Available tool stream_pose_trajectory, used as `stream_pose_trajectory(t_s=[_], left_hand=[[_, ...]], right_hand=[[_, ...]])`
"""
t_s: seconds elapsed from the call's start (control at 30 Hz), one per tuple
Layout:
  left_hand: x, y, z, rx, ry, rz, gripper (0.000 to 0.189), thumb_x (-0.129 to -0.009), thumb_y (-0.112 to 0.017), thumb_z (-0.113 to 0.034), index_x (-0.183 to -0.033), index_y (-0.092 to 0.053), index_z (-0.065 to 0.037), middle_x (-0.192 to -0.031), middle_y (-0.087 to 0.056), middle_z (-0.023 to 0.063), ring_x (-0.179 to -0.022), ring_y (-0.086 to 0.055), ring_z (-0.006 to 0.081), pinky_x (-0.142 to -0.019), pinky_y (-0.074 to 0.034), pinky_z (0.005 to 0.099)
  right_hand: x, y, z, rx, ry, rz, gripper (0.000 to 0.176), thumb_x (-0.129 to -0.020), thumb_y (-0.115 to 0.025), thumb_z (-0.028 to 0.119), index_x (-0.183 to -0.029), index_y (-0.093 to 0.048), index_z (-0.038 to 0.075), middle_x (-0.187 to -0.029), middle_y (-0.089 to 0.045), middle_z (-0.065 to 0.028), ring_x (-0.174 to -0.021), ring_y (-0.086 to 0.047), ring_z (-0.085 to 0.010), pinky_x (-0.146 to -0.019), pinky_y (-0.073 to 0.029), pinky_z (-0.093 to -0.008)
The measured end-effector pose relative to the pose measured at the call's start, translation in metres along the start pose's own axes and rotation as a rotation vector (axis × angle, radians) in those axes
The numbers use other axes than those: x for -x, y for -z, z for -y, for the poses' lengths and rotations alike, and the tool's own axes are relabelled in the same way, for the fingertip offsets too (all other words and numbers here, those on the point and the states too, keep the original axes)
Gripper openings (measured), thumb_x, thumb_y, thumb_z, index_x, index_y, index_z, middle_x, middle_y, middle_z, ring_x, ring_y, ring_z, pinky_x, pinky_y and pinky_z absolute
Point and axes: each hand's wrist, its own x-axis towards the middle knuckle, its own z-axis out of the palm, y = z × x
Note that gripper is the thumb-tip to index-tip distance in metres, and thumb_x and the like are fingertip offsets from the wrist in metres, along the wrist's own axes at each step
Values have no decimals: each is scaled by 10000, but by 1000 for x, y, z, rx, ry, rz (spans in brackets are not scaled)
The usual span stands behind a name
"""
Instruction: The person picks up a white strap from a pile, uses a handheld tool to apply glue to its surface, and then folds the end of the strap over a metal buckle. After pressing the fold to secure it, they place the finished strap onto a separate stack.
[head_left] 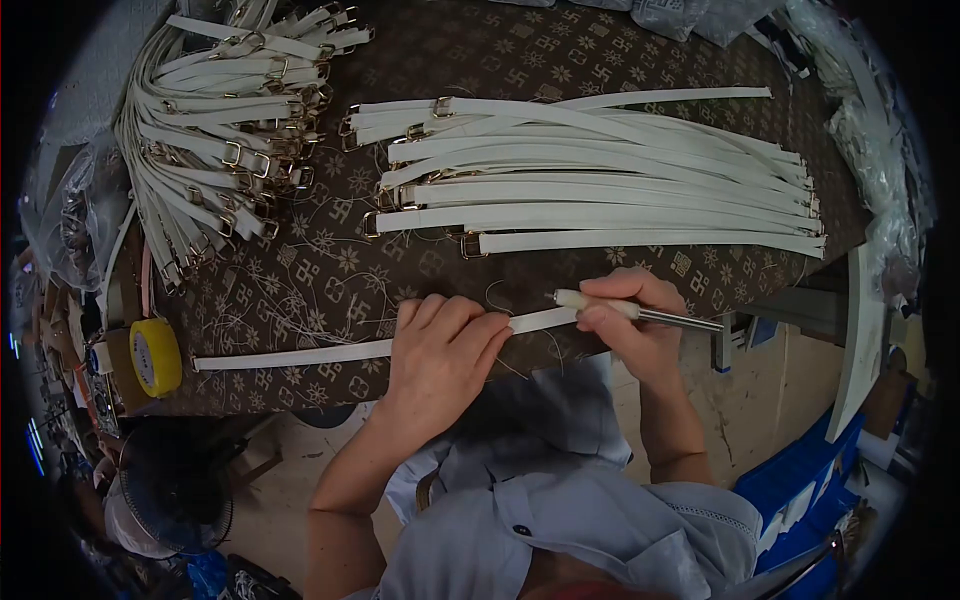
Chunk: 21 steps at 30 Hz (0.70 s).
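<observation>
A narrow white belt strap [300, 355] lies lengthwise along the near side of the patterned table. My left hand [440, 350] is closed over its middle, fingers bent and pressing it near loose threads [515, 365]. In my right hand [640, 325] is a pen-like tool [680, 319] with a cream-coloured grip and a bright metal shaft pointing right. Its narrow end points left, just above the strap's right part. The right end of the strap is hidden under this hand.
White straps with gold buckles [600, 190] lie in a row behind my hands. A larger buckled bundle [220, 130] is piled at back left. Yellow tape [155, 358] stands at the left edge. Loose threads litter the brown tablecloth [330, 260]. A fan [175, 490] stands below left.
</observation>
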Motion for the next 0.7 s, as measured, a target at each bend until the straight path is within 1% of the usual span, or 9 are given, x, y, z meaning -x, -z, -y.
stream_pose_trajectory(t_s=[0.07,0.1,0.17,0.23,0.4,0.47,0.57,0.63,0.7], left_hand=[[0,-2,0,-6,-11,-13,121,-736,-695,-115,-826,-617,-96,-792,-532,12,-716,-510,184,-680,-357,323],[-1,-3,-1,-15,-16,-14,138,-737,-694,-115,-836,-600,-96,-792,-530,14,-717,-510,188,-679,-359,325],[-2,-4,-1,-23,-18,-15,155,-738,-692,-114,-845,-583,-95,-792,-528,16,-717,-510,191,-677,-360,327],[-1,-5,0,-6,-29,0,192,-745,-678,-93,-889,-551,-87,-808,-529,26,-717,-511,198,-673,-365,335],[-4,-3,5,66,-26,56,208,-755,-654,-66,-909,-514,-76,-816,-520,37,-719,-520,213,-665,-370,347],[-6,-2,7,85,-18,73,207,-758,-648,-62,-908,-505,-74,-817,-516,41,-715,-523,216,-658,-372,350],[-9,-3,9,82,-11,78,207,-761,-644,-60,-903,-494,-74,-791,-510,38,-689,-525,214,-640,-372,350],[-9,-4,10,132,-7,71,213,-763,-636,-29,-911,-490,-71,-800,-554,57,-681,-536,251,-610,-379,368],[-9,-5,10,136,2,60,209,-762,-639,-31,-909,-495,-72,-793,-554,54,-674,-536,249,-607,-378,368]], right_hand=[[-1,2,6,-24,6,143,178,-732,-702,33,-887,-625,-12,-727,-627,-88,-603,-580,-111,-539,-430,-220],[-1,3,5,-24,2,142,178,-732,-702,33,-887,-625,-12,-727,-627,-88,-603,-580,-111,-539,-430,-220],[-1,4,3,15,40,213,192,-706,-742,49,-869,-645,17,-716,-629,-52,-603,-578,-101,-543,-439,-214],[-1,2,3,33,25,222,183,-701,-744,55,-851,-642,27,-707,-624,-51,-593,-579,-106,-530,-435,-218],[-1,-3,-3,148,19,257,163,-694,-747,69,-811,-636,49,-678,-614,-45,-561,-582,-123,-494,-431,-233],[-2,-5,-2,205,64,239,161,-691,-749,73,-806,-638,54,-656,-607,-45,-541,-582,-142,-478,-429,-244],[-3,-8,-3,201,111,229,159,-688,-750,73,-799,-638,54,-653,-613,-49,-530,-584,-154,-472,-436,-249],[-2,-8,-5,206,131,235,157,-686,-750,71,-797,-640,55,-662,-620,-52,-535,-589,-155,-475,-440,-247],[-2,-9,-5,211,147,242,155,-684,-750,69,-794,-642,56,-671,-627,-55,-540,-594,-157,-479,-445,-245]])
